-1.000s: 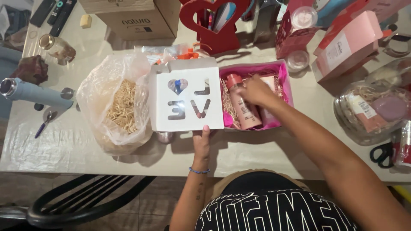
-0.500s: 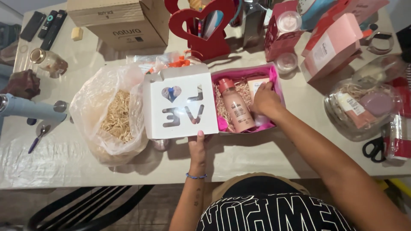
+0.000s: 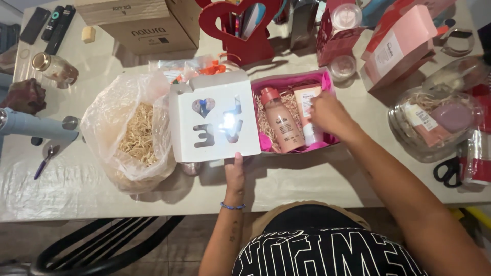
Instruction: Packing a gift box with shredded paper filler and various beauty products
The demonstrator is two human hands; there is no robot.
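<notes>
Right hand (image 3: 330,115), fingers curled together, rests on a pale pink tube (image 3: 308,112) lying in the open gift box (image 3: 327,82), whose pink tissue lining shows at the rim; whether the fingers pinch the tube cannot be told. Beside the tube, touching it, lies a rose-coloured bottle (image 3: 280,122) with a red cap, both bedded on straw-like shred. The box sits at mid-table, just in front of the person. Left hand (image 3: 235,171), fingers extended and close together, presses the near edge of the white box lid (image 3: 215,120), which lies hinged open to the left and bears heart and letter cut-outs. Left of the lid stands a clear plastic bag (image 3: 130,133) of pale shred. Behind are a brown cardboard carton (image 3: 138,23) and a red heart-shaped holder (image 3: 240,28). To the right stand pink cartons (image 3: 399,43) with white labels and a clear wrapped bundle (image 3: 434,122) of products; black-handled scissors (image 3: 450,171) lie near the table edge. A glossy pale covering dresses the table (image 3: 76,197); a black chair (image 3: 102,245) stands before it.
</notes>
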